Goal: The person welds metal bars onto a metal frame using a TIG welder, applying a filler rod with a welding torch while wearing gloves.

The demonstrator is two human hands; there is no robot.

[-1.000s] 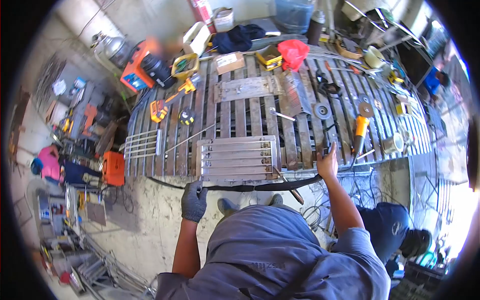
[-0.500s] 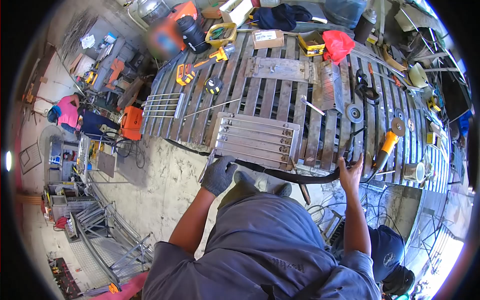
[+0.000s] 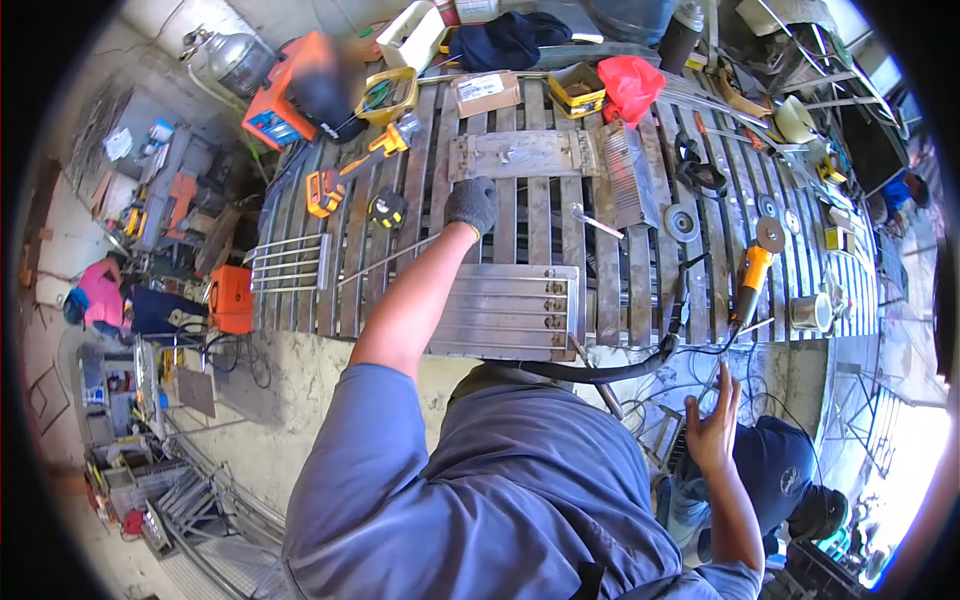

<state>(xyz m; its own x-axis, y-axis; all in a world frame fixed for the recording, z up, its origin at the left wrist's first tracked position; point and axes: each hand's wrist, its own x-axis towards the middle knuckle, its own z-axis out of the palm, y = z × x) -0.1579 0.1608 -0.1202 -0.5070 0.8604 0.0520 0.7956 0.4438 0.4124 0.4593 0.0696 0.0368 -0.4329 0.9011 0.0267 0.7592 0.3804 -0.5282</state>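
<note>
My left hand [image 3: 472,206], in a dark grey knit glove, reaches over the slatted metal table. Its fingers are curled in beside the lower left of a flat metal plate [image 3: 520,155]; anything inside them is hidden. Below that arm lies a metal plate with several parallel rods [image 3: 500,312], its left part covered by my forearm. Bare and empty, my right hand [image 3: 714,425] hovers off the table's front edge with fingers apart. Nearest to it are a thick black cable [image 3: 600,375] with a torch-like handle [image 3: 680,310], and a yellow angle grinder [image 3: 752,280].
On the slatted table [image 3: 610,300] are a cordless tool [image 3: 375,150], a tape measure [image 3: 387,207], a rod grid [image 3: 290,265], a grinding disc [image 3: 682,222] and a red bag [image 3: 630,88]. One person [image 3: 100,290] is at far left; another [image 3: 770,470] is low at right.
My left hand has moved from the table's front edge up across the rod plate to the far flat plate. My right hand has come away from the black cable and dropped back towards me.
</note>
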